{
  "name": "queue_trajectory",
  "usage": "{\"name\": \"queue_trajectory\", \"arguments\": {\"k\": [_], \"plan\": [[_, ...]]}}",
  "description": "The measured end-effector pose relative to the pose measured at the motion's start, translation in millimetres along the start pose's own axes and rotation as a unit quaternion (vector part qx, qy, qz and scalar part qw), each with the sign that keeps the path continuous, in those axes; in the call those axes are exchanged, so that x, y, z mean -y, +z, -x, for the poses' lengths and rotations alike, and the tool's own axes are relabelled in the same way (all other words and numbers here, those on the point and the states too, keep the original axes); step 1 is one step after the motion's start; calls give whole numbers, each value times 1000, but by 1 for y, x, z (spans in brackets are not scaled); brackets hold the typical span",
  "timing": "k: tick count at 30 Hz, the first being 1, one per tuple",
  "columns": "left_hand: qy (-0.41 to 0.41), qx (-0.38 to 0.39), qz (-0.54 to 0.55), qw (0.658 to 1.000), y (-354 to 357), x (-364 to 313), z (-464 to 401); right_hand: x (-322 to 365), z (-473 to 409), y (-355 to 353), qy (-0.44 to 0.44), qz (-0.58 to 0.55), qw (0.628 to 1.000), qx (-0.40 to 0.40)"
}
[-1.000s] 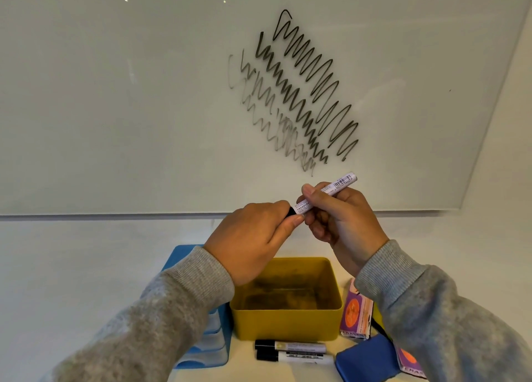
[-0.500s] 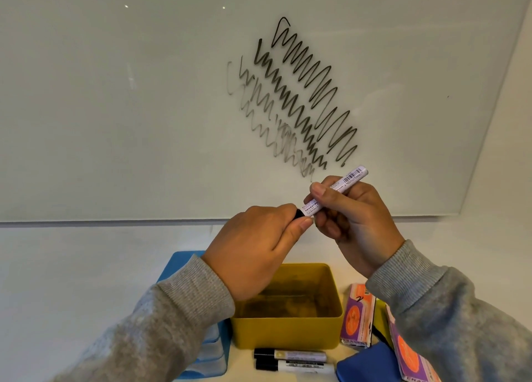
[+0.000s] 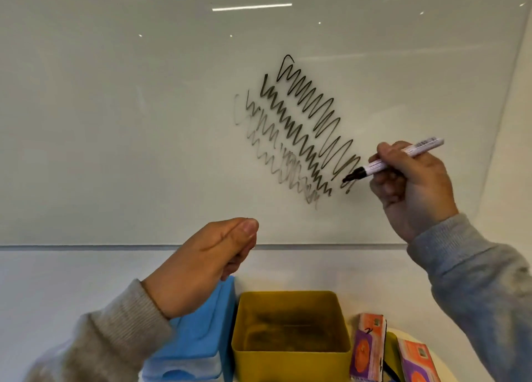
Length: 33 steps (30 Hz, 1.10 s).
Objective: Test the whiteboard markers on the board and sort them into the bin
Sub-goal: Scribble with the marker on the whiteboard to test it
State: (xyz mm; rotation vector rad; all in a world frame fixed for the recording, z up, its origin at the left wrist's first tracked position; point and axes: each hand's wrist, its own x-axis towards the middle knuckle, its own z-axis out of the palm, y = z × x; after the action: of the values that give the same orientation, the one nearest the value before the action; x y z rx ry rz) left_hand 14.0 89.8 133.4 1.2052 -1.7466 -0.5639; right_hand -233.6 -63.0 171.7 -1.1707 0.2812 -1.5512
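The whiteboard (image 3: 115, 122) fills the wall ahead and carries several black and grey zigzag test lines (image 3: 299, 128). My right hand (image 3: 414, 191) grips a white marker (image 3: 377, 165) like a pen. Its cap is off and its black tip touches the board at the lower right end of the zigzags. My left hand (image 3: 201, 266) hovers lower, below the board's bottom edge, with fingers curled and thumb pressed against them. The cap it pulled off is hidden inside. The yellow bin (image 3: 290, 361) stands open below, between my arms, and looks empty.
A blue plastic box (image 3: 195, 350) sits left of the bin, partly under my left wrist. Two orange-and-purple cartons (image 3: 367, 350) (image 3: 417, 361) stand to the bin's right on the table. The board's right edge runs close to my right hand.
My hands have separated: the cap came off in my left hand, which stayed low. My right hand carried the marker up and right until its tip met the board.
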Motion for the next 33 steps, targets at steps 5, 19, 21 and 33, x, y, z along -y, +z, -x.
{"name": "queue_trajectory", "arguments": {"k": [5,19,21,33], "plan": [[23,-76,-55,995,-1,-1,-20,-10,7,27,-25,101,992,77],[162,-311,-249,903,-56,-38,-102,25,-37,74,-222,293,928,62],[153,-305,-281,897,-63,-46,-116,33,-51,82,-275,330,902,51],[121,-302,-408,853,-79,-34,-147,37,-102,96,-394,420,817,18]]}}
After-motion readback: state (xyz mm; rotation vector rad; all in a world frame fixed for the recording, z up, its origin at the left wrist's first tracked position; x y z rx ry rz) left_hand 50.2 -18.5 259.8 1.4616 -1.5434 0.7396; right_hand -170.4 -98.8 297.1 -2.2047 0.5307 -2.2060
